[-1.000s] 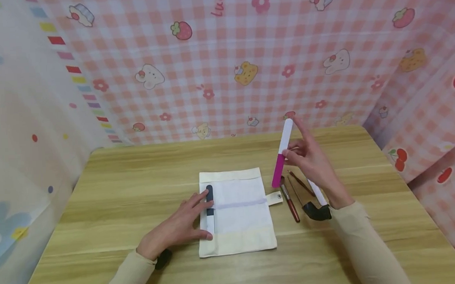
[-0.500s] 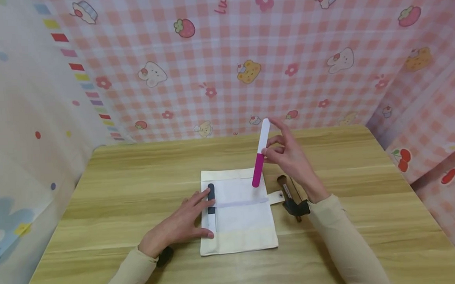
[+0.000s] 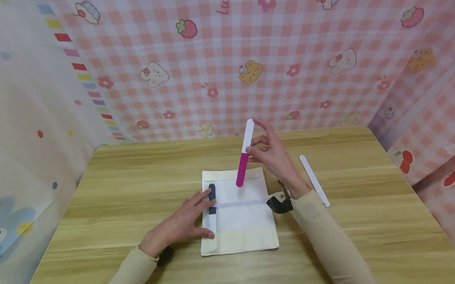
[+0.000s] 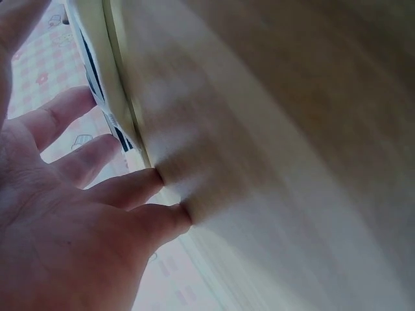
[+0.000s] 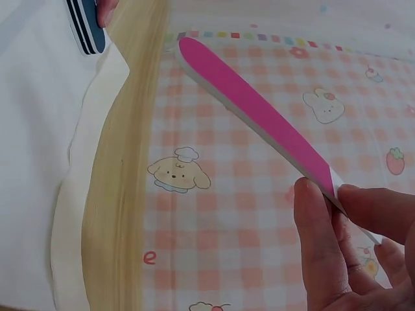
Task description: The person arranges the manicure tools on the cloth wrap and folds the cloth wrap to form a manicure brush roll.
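My right hand (image 3: 272,159) pinches a nail file (image 3: 242,170), half pink and half white, above the far part of a cream cloth pouch (image 3: 247,240). Its index finger reaches up to the white tip, and in the right wrist view the pink end (image 5: 259,107) points away from the fingers. The pouch lies spread flat on the table. Along its left side sits a dark-blue and white nail buffer (image 3: 212,197), its lower end tucked into the pouch's near pocket. My left hand (image 3: 178,229) rests at that edge with fingers spread, fingertips on the buffer, thumb on the pouch.
A white nail file (image 3: 314,180) lies on the wooden table (image 3: 119,197) right of the pouch. My right wrist and its black camera strap (image 3: 280,204) cover most of the pouch's snap tab and the brush beside it. A pink checked cloth (image 3: 224,74) hangs behind the table.
My right hand has carried the pink and white nail file leftward, from beside the pouch to over it. The white file on the table has come into fuller view. My left hand stays put.
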Available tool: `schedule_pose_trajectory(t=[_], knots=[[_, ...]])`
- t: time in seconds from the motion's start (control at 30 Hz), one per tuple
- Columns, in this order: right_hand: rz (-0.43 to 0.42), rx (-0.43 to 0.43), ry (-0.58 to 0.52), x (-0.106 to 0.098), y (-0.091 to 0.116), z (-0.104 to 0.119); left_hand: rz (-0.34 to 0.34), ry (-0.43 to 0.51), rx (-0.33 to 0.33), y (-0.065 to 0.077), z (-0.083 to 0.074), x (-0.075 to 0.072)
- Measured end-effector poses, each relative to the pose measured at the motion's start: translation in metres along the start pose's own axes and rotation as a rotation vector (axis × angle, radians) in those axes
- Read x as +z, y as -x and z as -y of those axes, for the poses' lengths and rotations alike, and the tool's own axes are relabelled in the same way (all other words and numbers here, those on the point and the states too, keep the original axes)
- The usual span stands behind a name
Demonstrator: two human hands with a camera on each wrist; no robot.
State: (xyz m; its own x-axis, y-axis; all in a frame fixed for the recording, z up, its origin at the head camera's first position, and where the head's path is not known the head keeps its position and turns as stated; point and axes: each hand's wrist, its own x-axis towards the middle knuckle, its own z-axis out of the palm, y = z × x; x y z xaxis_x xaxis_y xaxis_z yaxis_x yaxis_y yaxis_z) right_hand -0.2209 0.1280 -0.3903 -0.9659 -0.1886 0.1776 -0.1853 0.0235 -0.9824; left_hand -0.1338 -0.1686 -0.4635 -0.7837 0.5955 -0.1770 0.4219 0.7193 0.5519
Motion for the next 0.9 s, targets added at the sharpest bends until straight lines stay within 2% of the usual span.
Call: schedule_pose_trajectory(t=[0.37, 0.9], knots=[[0.004, 0.054, 0.038, 0.019, -0.013, -0.014, -0.001, 0.011, 0.001, 0.001, 0.001, 0.0], [0.052, 0.118, 0.156, 0.038, -0.023, -0.043, 0.007, -0.009, 0.014, 0.001, 0.0, -0.002]])
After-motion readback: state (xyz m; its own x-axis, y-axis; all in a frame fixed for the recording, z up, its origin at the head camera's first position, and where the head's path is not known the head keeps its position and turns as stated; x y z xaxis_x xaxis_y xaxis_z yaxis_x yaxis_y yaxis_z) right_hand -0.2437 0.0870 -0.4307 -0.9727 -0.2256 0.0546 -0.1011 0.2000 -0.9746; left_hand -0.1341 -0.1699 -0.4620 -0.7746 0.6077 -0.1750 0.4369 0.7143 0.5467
